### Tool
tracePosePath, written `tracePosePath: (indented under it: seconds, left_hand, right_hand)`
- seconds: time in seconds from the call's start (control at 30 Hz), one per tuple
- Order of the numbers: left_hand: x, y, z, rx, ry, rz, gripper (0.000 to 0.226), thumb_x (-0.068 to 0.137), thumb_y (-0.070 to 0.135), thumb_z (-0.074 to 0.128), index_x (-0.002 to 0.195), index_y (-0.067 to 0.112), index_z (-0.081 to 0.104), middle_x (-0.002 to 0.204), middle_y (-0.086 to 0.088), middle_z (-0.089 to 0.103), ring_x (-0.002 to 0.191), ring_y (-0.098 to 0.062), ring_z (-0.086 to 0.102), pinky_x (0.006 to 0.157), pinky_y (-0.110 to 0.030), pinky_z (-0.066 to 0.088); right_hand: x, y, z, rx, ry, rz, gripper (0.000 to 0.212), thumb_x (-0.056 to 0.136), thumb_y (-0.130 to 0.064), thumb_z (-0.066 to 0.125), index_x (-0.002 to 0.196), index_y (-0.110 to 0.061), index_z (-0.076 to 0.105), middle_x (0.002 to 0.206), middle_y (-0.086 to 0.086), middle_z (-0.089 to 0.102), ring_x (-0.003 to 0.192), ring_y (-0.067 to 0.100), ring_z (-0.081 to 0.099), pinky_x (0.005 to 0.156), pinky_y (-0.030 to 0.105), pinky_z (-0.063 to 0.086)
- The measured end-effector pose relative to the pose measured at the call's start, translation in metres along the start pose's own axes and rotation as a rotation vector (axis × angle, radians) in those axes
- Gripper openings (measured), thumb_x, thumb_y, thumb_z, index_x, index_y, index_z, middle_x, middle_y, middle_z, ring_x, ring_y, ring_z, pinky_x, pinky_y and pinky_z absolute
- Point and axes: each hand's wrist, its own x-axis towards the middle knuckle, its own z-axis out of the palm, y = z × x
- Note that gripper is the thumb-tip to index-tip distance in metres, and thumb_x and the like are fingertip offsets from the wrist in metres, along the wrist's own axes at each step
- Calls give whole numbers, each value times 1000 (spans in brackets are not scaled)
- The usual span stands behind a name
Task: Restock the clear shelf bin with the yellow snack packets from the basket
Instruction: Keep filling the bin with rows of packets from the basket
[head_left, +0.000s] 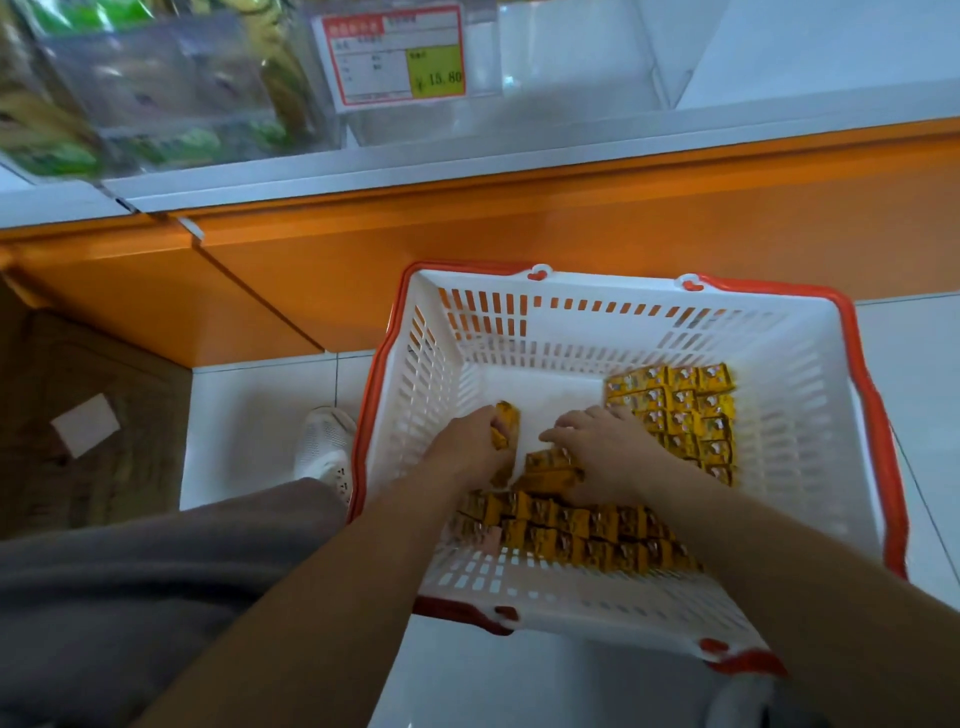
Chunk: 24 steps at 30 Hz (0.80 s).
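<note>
A white slotted basket (810, 415) with an orange rim sits on the floor. Rows of yellow snack packets (680, 410) line its right side and its near side (587, 535). Both my hands are down inside it. My left hand (462, 447) is closed around a few yellow packets, whose ends stick out above my fingers. My right hand (602, 452) lies fingers-down on a short stack of packets (550, 467) in the middle of the basket floor; its grip is hidden. The clear shelf bin (571, 98) stands above on the shelf, behind a red price tag (395, 54).
An orange shelf base (467, 249) runs across behind the basket. Clear bins with green packets (156, 104) fill the shelf at upper left. My white shoe (324, 447) and grey trouser leg are left of the basket. White floor tiles surround it.
</note>
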Motion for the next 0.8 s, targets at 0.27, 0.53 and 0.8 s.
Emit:
tracePosePath:
  seconds: [0.27, 0.53, 0.8]
  left_hand:
    - [11, -3, 1, -72, 19, -30, 29, 85, 20, 75, 86, 37, 51, 97, 4, 61, 72, -11, 61, 51, -23, 44]
    - [-13, 41, -44, -178, -9, -8, 17, 88, 18, 67, 90, 31, 57, 98, 2, 54, 75, -22, 64, 42, -25, 53]
    - [-119, 163, -146, -184, -89, 188, 10, 94, 13, 66, 98, 22, 68, 107, -13, 66, 82, -29, 69, 59, -44, 64]
  right_hand:
    - [18, -4, 8, -27, -5, 1, 59, 75, -55, 61, 131, -36, 51, 121, -1, 59, 114, 27, 48, 94, 47, 39]
    - [-33, 19, -62, 545, 85, 116, 34, 74, -41, 79, 103, -35, 64, 92, -16, 57, 87, 10, 58, 62, 17, 36]
    - [-148, -1, -203, 653, 213, 65, 40, 72, -15, 80, 106, -31, 66, 88, -4, 68, 69, 10, 62, 57, 21, 46]
